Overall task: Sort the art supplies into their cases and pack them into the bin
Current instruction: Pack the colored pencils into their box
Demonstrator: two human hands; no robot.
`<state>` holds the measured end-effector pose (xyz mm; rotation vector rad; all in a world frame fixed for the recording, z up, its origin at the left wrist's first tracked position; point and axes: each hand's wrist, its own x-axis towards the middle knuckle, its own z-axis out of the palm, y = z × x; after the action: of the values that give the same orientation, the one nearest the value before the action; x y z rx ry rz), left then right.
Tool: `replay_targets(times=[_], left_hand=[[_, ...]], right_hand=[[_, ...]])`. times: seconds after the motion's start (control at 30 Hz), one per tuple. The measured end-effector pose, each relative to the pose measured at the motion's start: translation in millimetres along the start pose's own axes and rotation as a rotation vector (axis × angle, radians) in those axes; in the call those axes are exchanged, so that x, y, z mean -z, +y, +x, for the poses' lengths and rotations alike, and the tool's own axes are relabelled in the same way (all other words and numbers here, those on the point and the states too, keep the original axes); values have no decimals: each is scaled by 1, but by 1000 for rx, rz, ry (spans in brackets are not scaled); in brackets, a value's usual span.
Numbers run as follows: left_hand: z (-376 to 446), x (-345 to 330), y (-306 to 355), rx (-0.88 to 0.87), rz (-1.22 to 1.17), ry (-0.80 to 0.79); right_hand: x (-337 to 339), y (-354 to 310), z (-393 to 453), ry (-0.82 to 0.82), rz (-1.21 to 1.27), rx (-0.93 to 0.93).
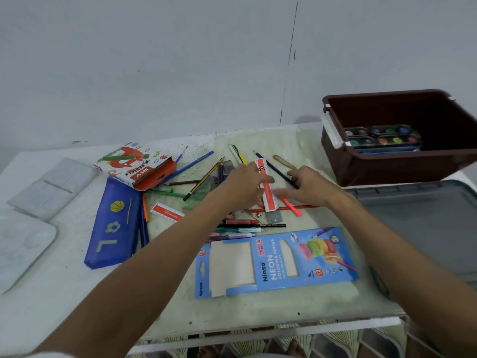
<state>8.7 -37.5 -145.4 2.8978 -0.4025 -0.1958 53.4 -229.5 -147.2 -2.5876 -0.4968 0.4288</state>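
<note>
Loose pencils and pens [242, 226] lie scattered in the middle of the table. My left hand [242, 184] reaches over the pile, its thumb across an orange-and-white ruler [268, 200] that it pinches. My right hand [309, 187] hovers just right of the ruler with blurred fingers stretched toward it, above a pink neon pencil [293, 209]. An empty blue Ninso neon pencil box [276, 262] lies flat in front. An oil pastels box [134, 164] and a blue pencil pouch [113, 226] sit at the left. The brown bin [387, 166] at the back right holds a watercolour paint set [382, 138].
A grey lid [418, 220] lies to the right, below the bin. Clear plastic cases [51, 187] and a pale tray [23, 244] rest at the left edge. A second orange ruler [166, 211] lies beside the pouch. The table's front edge runs close below the blue box.
</note>
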Motion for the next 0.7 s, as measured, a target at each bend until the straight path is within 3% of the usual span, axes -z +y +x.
replay_targets(times=[0.1, 0.4, 0.53, 0.7], left_hand=[[-3, -3, 1, -39, 174, -40], [-17, 4, -10, 77, 90, -22], [-25, 3, -3, 81, 33, 97], [-37, -2, 12, 45, -21, -32]], right_hand=[[2, 0, -3, -77, -51, 34], [7, 3, 0, -57, -98, -1], [4, -5, 4, -19, -152, -7], [7, -4, 7, -53, -79, -23]])
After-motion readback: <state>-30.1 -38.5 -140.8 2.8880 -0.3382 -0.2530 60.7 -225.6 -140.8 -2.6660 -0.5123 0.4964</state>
